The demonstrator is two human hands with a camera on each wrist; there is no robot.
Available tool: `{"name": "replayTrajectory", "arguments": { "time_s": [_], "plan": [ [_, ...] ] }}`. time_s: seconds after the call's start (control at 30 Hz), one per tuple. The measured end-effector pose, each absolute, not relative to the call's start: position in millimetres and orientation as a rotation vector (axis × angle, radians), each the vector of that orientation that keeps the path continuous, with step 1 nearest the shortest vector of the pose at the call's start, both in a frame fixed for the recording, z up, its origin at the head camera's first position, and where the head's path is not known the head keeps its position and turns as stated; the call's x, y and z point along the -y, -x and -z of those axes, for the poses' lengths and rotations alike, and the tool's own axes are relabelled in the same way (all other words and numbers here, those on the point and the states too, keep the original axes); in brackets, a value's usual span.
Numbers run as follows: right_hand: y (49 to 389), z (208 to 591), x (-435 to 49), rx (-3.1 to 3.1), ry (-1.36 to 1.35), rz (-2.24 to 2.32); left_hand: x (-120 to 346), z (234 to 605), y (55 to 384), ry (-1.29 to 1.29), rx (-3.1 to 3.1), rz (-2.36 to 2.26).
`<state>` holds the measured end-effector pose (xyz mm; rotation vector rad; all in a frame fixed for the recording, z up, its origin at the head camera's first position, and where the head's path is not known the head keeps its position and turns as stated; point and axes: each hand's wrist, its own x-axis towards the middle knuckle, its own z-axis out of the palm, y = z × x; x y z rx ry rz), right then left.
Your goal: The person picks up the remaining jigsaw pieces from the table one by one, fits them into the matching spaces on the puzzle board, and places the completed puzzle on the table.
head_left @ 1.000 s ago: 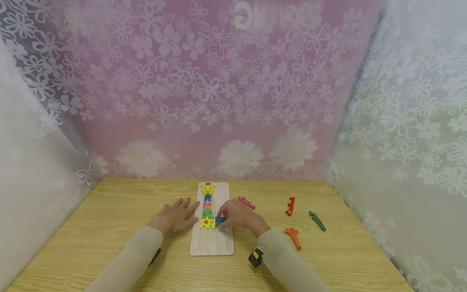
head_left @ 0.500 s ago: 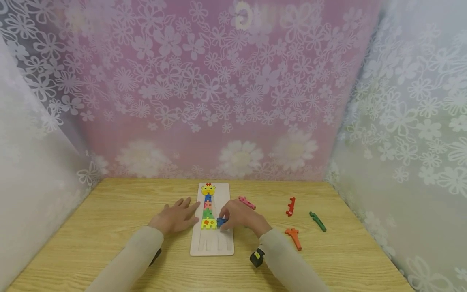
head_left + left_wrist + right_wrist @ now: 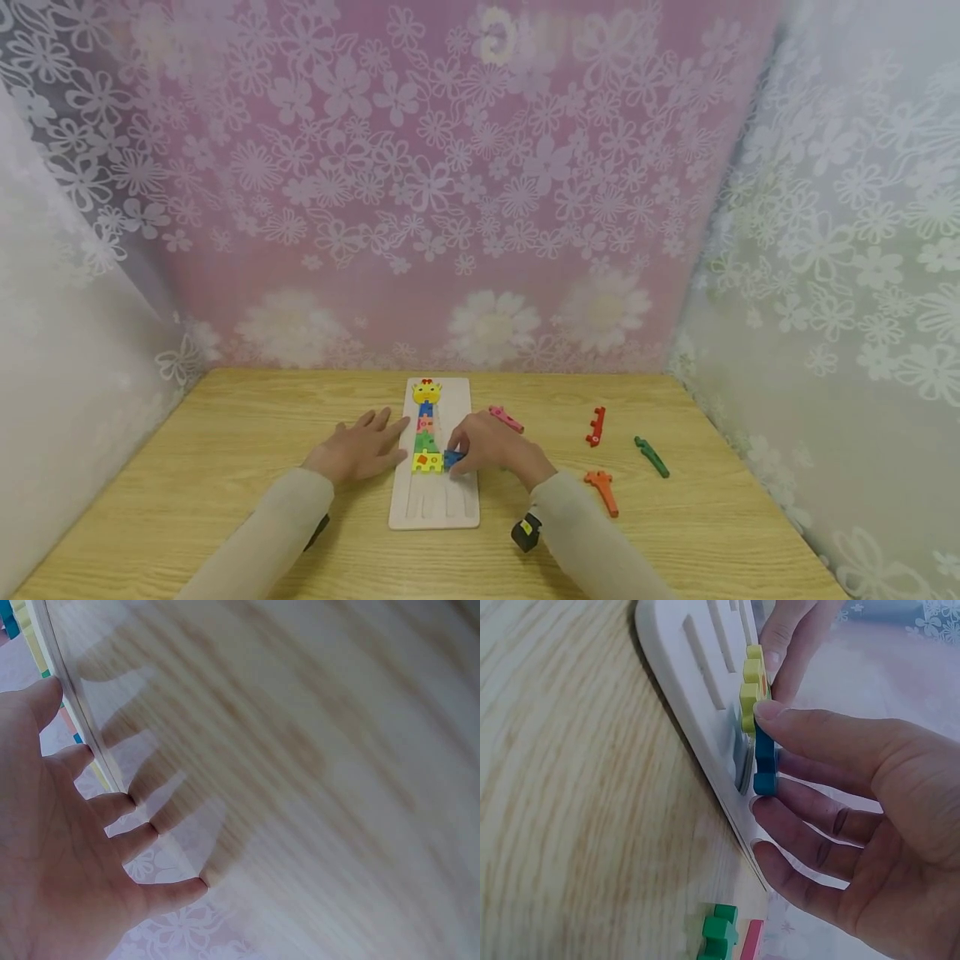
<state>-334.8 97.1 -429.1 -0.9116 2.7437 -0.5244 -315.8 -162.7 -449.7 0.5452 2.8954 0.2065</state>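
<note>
A pale giraffe puzzle board (image 3: pixel 455 400) lies on the table with its yellow head piece (image 3: pixel 427 392) at the top. Blue, pink and green neck pieces run down from the head to a yellow body piece (image 3: pixel 427 462). My right hand (image 3: pixel 489 446) pinches a blue puzzle piece (image 3: pixel 765 769) between thumb and fingers, right at the yellow piece's right side. In the right wrist view the blue piece stands slightly raised over its recess in the board. My left hand (image 3: pixel 358 447) has its fingers spread, the fingertips at the board's left edge.
Loose puzzle pieces lie right of the board: pink (image 3: pixel 507 418) close to the right hand, red (image 3: pixel 596 426), green (image 3: pixel 652 456) and orange (image 3: pixel 602 493) farther off. Bare leg slots show in the board's lower part. A flowered curtain (image 3: pixel 465 208) hangs behind the table.
The blue piece has shifted very slightly in the right hand's fingers beside the yellow piece. The left hand stays at the board's left edge.
</note>
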Motion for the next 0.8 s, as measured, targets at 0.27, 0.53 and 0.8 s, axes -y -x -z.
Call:
{"name": "replayTrajectory", "arguments": {
  "time_s": [0.27, 0.53, 0.8],
  "plan": [
    [335.3, 429.7, -93.5, -2.774, 0.925, 0.477, 162.5, 451.3, 317.7, -0.537, -2.9, -0.184],
    [333.1, 425.9, -93.4, -2.764, 0.915, 0.457, 162.2, 448.4, 316.7, -0.551, -2.902, -0.185],
    [332.4, 425.9, -93.4, -2.776, 0.89, 0.455, 162.0, 448.7, 315.9, -0.544, -2.902, -0.187]
  ]
}}
